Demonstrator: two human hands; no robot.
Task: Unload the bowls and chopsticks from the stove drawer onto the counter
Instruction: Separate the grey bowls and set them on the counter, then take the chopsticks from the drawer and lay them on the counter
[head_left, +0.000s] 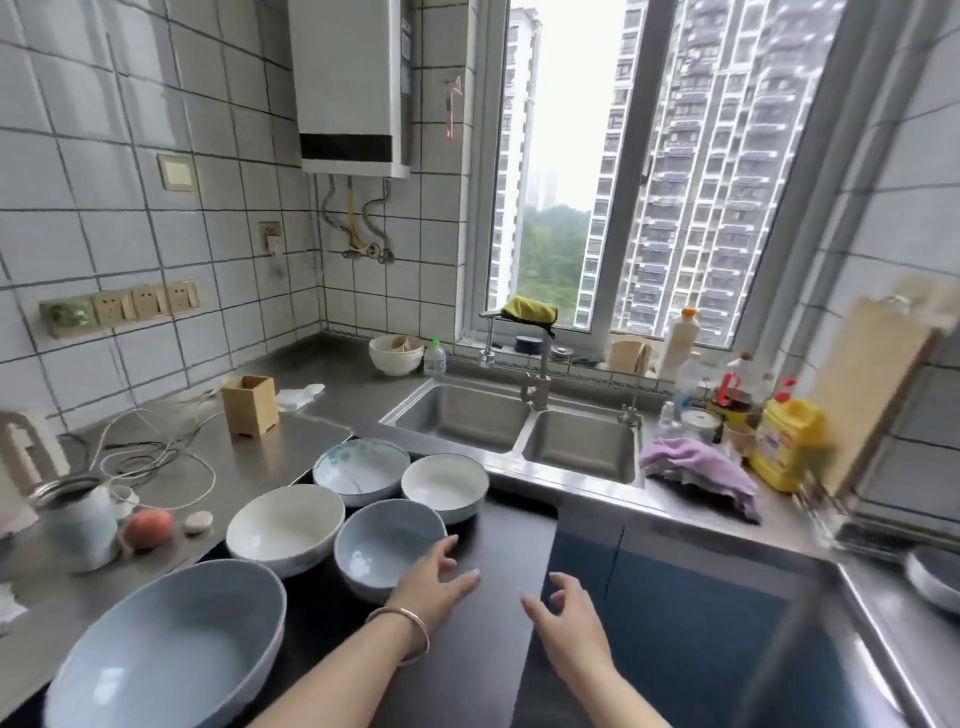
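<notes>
Both hands, left (434, 582) and right (563, 618), hover empty with wide grip just right of the small blue bowl (387, 545) on the counter (249, 462).

Glossy glazed bowls (387, 545), brushed steel sink (579, 447), seemingly wooden box (250, 404).

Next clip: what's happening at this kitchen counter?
A person is setting out bowls. Five lie on the dark stove top: a large pale blue bowl, a white bowl, a small blue bowl, a blue patterned bowl and another white bowl. The left hand, fingers spread, is beside the small blue bowl; the right hand hovers empty. No chopsticks are visible.
</notes>
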